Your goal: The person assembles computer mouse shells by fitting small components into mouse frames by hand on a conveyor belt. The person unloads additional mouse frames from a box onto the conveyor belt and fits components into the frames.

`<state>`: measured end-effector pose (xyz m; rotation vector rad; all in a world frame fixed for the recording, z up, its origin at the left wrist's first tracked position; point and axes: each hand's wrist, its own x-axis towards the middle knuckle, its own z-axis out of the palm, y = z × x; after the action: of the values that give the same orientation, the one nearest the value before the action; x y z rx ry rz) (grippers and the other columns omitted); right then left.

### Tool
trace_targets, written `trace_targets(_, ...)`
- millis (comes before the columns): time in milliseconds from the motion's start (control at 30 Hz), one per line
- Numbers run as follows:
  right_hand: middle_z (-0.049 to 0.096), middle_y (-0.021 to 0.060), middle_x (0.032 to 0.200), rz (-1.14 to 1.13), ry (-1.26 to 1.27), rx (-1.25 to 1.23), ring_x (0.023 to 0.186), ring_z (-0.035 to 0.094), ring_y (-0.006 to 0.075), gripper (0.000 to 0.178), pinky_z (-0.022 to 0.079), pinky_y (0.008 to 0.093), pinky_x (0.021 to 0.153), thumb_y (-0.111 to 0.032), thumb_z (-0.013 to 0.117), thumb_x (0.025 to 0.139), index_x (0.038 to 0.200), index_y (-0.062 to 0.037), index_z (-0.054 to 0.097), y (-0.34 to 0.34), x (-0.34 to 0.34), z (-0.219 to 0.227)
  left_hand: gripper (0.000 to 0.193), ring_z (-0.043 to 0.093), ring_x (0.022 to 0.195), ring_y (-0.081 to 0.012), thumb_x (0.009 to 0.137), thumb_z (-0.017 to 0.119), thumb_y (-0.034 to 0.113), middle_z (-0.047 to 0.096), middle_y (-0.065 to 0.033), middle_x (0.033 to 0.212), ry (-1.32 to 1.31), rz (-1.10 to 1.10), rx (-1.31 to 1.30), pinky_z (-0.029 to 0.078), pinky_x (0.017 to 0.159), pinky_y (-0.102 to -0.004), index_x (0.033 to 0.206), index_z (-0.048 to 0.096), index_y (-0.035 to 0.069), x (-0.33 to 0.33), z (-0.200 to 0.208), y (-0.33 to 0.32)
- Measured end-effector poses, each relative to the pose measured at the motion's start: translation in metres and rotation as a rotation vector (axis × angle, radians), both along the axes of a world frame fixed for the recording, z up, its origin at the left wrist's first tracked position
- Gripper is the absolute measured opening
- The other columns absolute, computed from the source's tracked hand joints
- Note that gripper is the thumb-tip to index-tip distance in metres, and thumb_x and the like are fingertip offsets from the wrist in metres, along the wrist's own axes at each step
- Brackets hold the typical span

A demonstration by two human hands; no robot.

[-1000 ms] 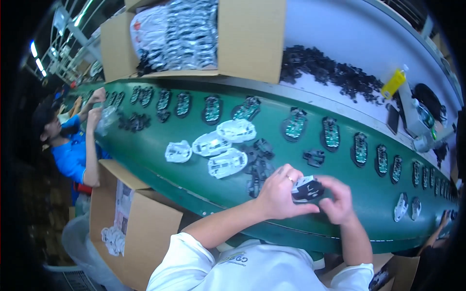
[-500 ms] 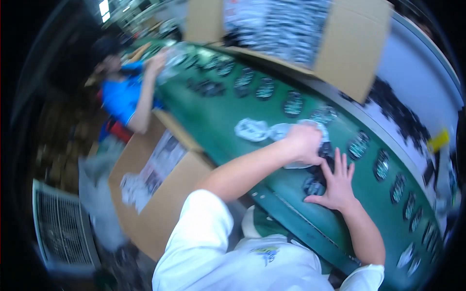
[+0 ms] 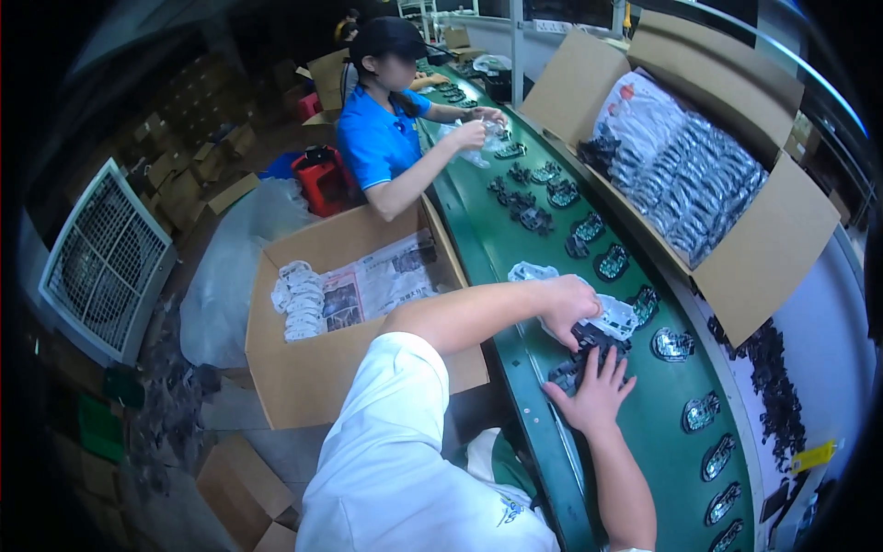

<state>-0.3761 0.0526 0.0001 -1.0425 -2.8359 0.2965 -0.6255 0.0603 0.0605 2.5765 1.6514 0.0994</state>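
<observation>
My left hand (image 3: 567,305) reaches across the green conveyor belt (image 3: 515,345) with its fingers bent down and closed on a black plastic part (image 3: 598,339) in a small pile. Just below it, my right hand (image 3: 596,394) is open, fingers spread, its fingertips against the same black pieces. A white plastic shell (image 3: 614,317) lies right beside my left hand, and another white shell (image 3: 532,271) lies behind it. Part of the pile is covered by my fingers. Oval circuit-board assemblies (image 3: 673,345) in dark housings line the far side of the belt.
An open carton (image 3: 368,354) holding stacked white shells stands at the left. Across the belt, another carton (image 3: 763,267) holds rows of bagged parts. A co-worker (image 3: 377,138) in blue handles a clear bag farther up. Loose black pieces (image 3: 773,396) lie on the far ledge.
The view has swung left and steadied, bringing the co-worker and cartons further into view. My hands stay at the black parts; the right hand's fingers now lie over them.
</observation>
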Motion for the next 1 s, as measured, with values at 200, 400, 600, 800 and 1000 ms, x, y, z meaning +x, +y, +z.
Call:
trace_targets(200,0.019,0.03,0.168,0.007,0.088,-0.091,0.155,0.013,0.0537,0.129,0.003,0.0748,0.119,-0.086,0.065,0.074,0.164,-0.004,0.024,0.015,-0.05,0.004,0.057,0.067,0.108,-0.0311,0.066,0.088,0.045,0.069,-0.0098,0.115,0.083,0.123,0.287,0.062,0.08,-0.0411,0.1,0.068,0.004,-0.019,0.049,-0.001)
trace_targets(400,0.045,0.0252,0.156,0.148,0.251,-0.069,0.147,0.037,0.0462,0.079,0.023,0.0635,0.122,-0.042,0.076,0.086,0.148,-0.0003,0.051,0.054,0.056,0.039,0.054,0.061,0.074,-0.0076,0.069,0.099,0.035,0.07,-0.0007,0.085,-1.182,0.314,0.373,0.053,0.066,-0.0279,0.096,0.066,0.003,0.086,0.077,0.01)
trace_targets(600,0.059,0.0174,0.142,-0.284,1.389,-1.052,0.131,0.057,0.0272,0.067,0.044,0.0424,0.11,-0.051,0.035,0.112,0.147,0.0037,0.048,0.039,0.215,-0.005,0.047,0.054,0.077,-0.01,0.103,0.063,0.048,0.056,-0.0021,0.081,-1.618,0.222,-0.207,0.046,0.067,-0.0312,0.094,0.064,0.002,0.257,-0.024,0.019)
trace_targets(800,0.052,0.0216,0.145,-0.682,1.498,-0.867,0.134,0.053,0.0307,0.055,0.043,0.0445,0.113,-0.036,0.033,0.115,0.148,0.0069,0.042,-0.025,0.28,-0.06,0.028,0.057,0.072,-0.0353,0.087,0.072,0.027,0.056,-0.0123,0.074,-1.128,0.122,-0.143,0.045,0.064,-0.0455,0.08,0.057,0.005,0.339,-0.052,0.031)
trace_targets(1000,0.065,0.0125,0.112,-0.92,1.295,-0.658,0.099,0.063,0.0237,0.046,0.051,0.0381,0.088,-0.041,0.049,0.106,0.119,0.0023,0.059,-0.025,0.252,-0.021,0.03,0.054,0.059,-0.03,0.077,0.081,0.027,0.054,-0.0069,0.067,-1.323,-0.052,0.116,0.042,0.053,-0.0418,0.077,0.058,0.008,0.346,-0.071,0.058)
